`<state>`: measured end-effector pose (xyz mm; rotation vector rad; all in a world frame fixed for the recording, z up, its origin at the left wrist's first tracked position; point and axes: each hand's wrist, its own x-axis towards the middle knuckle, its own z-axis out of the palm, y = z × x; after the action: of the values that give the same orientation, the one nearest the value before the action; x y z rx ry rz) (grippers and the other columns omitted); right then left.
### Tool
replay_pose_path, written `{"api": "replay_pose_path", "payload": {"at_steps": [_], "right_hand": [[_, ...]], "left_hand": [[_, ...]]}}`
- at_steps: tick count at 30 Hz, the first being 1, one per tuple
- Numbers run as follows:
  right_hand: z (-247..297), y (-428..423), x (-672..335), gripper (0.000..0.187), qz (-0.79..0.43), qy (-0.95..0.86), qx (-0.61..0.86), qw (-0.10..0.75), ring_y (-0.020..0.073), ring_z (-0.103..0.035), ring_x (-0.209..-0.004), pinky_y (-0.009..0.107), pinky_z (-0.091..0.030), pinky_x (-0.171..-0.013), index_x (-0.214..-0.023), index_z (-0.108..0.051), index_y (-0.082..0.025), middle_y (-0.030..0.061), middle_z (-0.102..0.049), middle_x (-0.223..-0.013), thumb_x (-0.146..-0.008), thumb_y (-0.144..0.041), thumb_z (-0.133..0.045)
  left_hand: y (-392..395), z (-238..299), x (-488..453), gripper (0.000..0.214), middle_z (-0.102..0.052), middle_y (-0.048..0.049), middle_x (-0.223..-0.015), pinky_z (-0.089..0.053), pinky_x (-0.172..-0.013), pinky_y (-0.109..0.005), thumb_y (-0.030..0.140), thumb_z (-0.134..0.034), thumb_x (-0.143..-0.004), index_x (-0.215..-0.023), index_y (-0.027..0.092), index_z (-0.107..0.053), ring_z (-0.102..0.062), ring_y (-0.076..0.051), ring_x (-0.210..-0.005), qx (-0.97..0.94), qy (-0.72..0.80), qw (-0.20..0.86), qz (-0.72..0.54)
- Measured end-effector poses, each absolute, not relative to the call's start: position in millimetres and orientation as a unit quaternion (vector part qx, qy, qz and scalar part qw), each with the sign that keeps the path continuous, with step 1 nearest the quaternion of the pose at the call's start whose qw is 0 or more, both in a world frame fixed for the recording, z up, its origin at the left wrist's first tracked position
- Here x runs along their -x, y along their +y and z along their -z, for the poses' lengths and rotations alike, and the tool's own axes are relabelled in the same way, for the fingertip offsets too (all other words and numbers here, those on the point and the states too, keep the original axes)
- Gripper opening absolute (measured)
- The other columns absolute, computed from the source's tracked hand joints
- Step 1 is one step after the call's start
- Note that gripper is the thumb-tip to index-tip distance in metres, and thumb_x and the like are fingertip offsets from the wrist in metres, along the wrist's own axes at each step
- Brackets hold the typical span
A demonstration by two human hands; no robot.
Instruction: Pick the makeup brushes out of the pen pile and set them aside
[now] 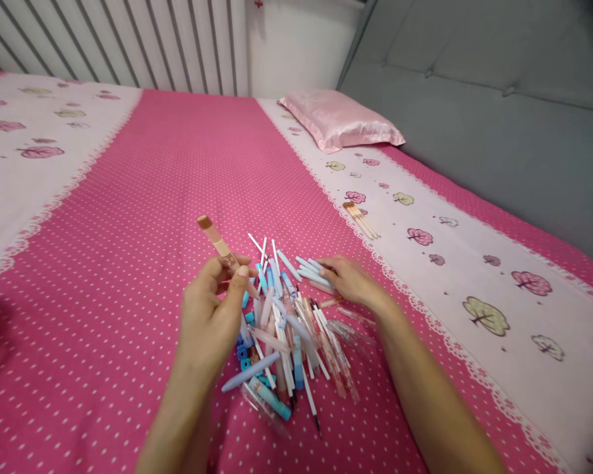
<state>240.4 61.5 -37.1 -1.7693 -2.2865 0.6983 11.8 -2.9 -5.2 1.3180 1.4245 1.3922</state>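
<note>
My left hand [216, 299] is closed around a beige pen with a brown end [221, 247], its thumb and fingers pinching the barrel. The pen is tilted above the left side of a loose pile of pens [281, 329]. At the pile's right edge, my right hand [346, 276] has its fingers curled at the ends of several light blue pens [312, 271] lying side by side. White thin refills, clear barrels, pink pens and blue caps [243, 353] are mixed in the pile. The palm of my right hand is hidden.
Several beige pens with brown ends [362, 220] lie in a row at the right. A pink pillow [340, 120] rests near the grey headboard [484, 99]. The polka-dot bedspread [192, 151] lies under everything, and a white radiator [128, 43] stands beyond.
</note>
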Motion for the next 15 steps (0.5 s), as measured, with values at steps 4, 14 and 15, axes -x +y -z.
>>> {"api": "replay_pose_path", "payload": {"at_steps": [4,14,15], "right_hand": [[40.5,61.0,-240.5,0.035,-0.183,-0.750,0.627,0.100,0.0228,-0.057,-0.103,0.032,-0.040,-0.088,-0.120,-0.060,-0.014,0.0136,-0.065,-0.112,-0.093,-0.026,-0.041],[14.5,26.4,-192.2,0.040,-0.220,-0.891,0.354,0.178,0.0229,-0.037,-0.127,0.041,-0.025,-0.108,-0.123,-0.057,-0.022,0.0081,-0.055,-0.128,-0.089,-0.044,-0.053],[14.3,23.2,-186.8,0.037,-0.228,-0.901,0.332,0.161,0.0232,-0.038,-0.126,0.041,-0.026,-0.107,-0.118,-0.061,-0.022,0.0072,-0.058,-0.124,-0.088,-0.044,-0.055]], "left_hand": [[-3.0,4.5,-12.0,0.021,-0.065,-0.0036,-0.088,-0.047,-0.071,-0.030,0.036,-0.060,-0.083,-0.095,0.019,-0.060,-0.062,-0.020,-0.086,-0.512,0.556,0.362,-0.545],[-2.2,6.9,-12.7,0.019,-0.064,-0.0017,-0.086,-0.045,-0.068,-0.028,0.035,-0.059,-0.084,-0.095,0.020,-0.061,-0.061,-0.017,-0.082,-0.517,0.551,0.360,-0.547],[-2.4,6.9,-12.6,0.018,-0.064,-0.0017,-0.086,-0.045,-0.068,-0.028,0.035,-0.059,-0.084,-0.095,0.020,-0.061,-0.061,-0.017,-0.082,-0.517,0.550,0.359,-0.549]]}}
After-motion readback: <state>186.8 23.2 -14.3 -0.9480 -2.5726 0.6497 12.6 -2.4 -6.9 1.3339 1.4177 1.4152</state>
